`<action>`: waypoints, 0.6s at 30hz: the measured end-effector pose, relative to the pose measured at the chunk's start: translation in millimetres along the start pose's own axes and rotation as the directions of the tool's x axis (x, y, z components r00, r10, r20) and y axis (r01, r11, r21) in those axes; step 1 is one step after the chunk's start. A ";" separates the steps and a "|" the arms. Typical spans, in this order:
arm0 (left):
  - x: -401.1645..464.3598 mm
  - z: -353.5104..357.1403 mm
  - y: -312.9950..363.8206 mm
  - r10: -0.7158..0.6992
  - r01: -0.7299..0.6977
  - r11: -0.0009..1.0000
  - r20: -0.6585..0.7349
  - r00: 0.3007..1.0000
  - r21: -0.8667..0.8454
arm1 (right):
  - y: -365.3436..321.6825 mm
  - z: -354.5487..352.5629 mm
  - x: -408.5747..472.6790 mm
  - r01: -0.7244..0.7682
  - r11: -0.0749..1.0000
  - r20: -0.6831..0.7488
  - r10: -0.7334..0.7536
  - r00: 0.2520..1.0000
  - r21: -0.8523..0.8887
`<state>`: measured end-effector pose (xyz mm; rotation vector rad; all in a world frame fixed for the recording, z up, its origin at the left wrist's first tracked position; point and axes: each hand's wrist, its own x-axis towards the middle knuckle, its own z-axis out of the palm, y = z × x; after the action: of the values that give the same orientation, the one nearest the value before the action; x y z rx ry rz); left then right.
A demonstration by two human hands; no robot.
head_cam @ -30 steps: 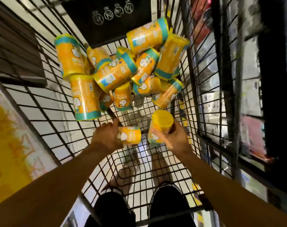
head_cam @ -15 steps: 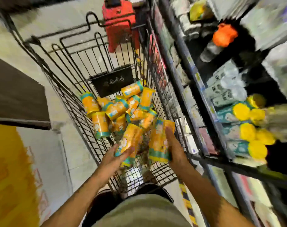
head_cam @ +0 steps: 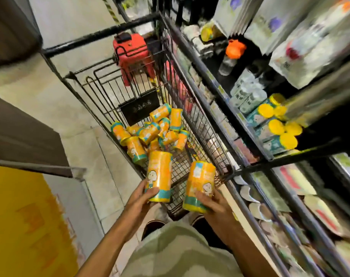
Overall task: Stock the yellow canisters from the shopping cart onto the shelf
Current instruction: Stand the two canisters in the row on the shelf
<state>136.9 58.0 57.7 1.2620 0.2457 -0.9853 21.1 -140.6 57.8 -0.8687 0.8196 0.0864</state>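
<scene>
The left hand [head_cam: 139,200] grips one yellow canister [head_cam: 159,177] at its teal bottom band, fingers curled around it. The right hand [head_cam: 211,204] clamps a second canister [head_cam: 199,184] the same way. Both canisters are above the shopping cart [head_cam: 210,134]. The shelf [head_cam: 248,124] is blurred.

the shopping cart [head_cam: 192,120] is showing as thin dark metal wire with a dull finish. the canister in the left hand [head_cam: 159,177] and the canister in the right hand [head_cam: 200,183] are looking glossy, wrapped in smooth printed labels catching the light. the shelf [head_cam: 248,126] is looking like dark painted metal. the stool [head_cam: 133,54] is appearing as red moulded plastic, the floor [head_cam: 74,76] as smooth pale tile.
</scene>
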 end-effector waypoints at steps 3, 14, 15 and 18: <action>-19.5 -4.1 -2.8 0.019 -0.020 0.998 0.020 1.000 0.066 | 9.8 -1.0 -27.6 0.040 0.997 -0.080 -0.035 0.996 0.066; -59.0 59.7 -17.4 0.108 -0.157 0.939 0.169 0.980 0.307 | 21.7 -64.7 -130.3 0.136 0.987 -0.172 -0.120 0.978 0.086; -65.1 77.3 -20.8 0.109 -0.163 0.937 0.186 0.976 0.310 | 20.4 -74.5 -144.3 0.159 0.982 -0.197 -0.136 0.971 0.106; -80.5 123.5 -40.6 0.109 -0.187 0.922 0.238 0.965 0.340 | 19.3 -107.9 -185.7 0.215 0.962 -0.266 -0.165 0.950 0.170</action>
<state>17.2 -10.2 124.1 1.4677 -0.2093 -1.0551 -181.3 -158.0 130.2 -0.7752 0.9566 -0.2770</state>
